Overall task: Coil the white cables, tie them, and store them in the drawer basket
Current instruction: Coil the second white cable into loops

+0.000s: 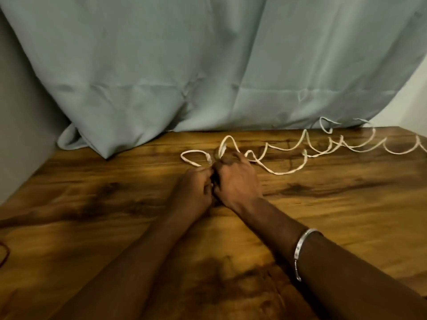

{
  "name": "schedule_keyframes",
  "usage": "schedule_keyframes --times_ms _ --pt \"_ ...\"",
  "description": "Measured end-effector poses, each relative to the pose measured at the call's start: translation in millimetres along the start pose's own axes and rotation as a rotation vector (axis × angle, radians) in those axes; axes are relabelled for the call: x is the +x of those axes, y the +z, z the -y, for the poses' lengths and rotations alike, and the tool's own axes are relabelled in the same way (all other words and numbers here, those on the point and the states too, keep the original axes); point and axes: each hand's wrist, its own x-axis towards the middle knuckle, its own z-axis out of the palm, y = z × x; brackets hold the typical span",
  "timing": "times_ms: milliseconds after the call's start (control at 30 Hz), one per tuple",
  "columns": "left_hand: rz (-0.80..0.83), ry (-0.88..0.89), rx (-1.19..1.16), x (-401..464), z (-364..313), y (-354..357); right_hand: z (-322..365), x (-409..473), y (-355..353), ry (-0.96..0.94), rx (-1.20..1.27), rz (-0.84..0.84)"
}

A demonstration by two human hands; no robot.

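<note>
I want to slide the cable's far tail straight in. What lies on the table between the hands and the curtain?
Head view: only loops of the white cable on bare table, between the hands and curtain.

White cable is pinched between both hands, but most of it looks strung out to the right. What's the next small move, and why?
Probably draw in another loop with the right hand while the left hand holds the start. Only small loops sit by the hands; the white cable trails in loose waves across the wooden table toward the right edge, not yet coiled.
</note>
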Motion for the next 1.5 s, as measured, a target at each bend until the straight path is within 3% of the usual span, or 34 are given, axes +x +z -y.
schedule_keyframes --times_ms 200,333,567,667,867,967,1100,1200,1267,1367,1500 --pt "-0.242 -0.08 -0.023 7 9 -9 4 14 8 -0.012 0.089 0.008" --pt "-0.468 -0.086 -0.028 17 37 -20 3 12 2 -0.001 0.191 -0.147" --pt "-0.267 -0.176 -0.823 20 24 -25 4 -3 -18 0.187 0.551 -0.369" --pt "-0.16 -0.219 -1.107 16 8 -28 -1 -5 -18 0.278 0.585 -0.32" --pt "-0.036 -0.142 -1.093 10 -10 -20 -2 -4 -16 0.38 0.595 -0.18" --pt "-0.036 -0.072 -1.029 10 -13 -19 4 -4 -15 0.335 0.641 0.002" --pt "-0.156 0.04 -0.712 11 -7 -21 10 -5 -18 0.245 0.674 0.15" --pt "-0.254 -0.043 -0.839 13 1 -24 13 -5 -19 0.171 0.636 0.192" --pt "-0.342 -0.101 -0.894 16 3 -28 15 -5 -18 0.149 0.596 0.17" --pt "-0.425 -0.178 -1.043 21 5 -36 12 -6 -17 0.247 0.692 0.004" --pt "-0.234 -0.297 -1.371 20 7 -46 4 -2 -14 0.421 0.84 -0.161"
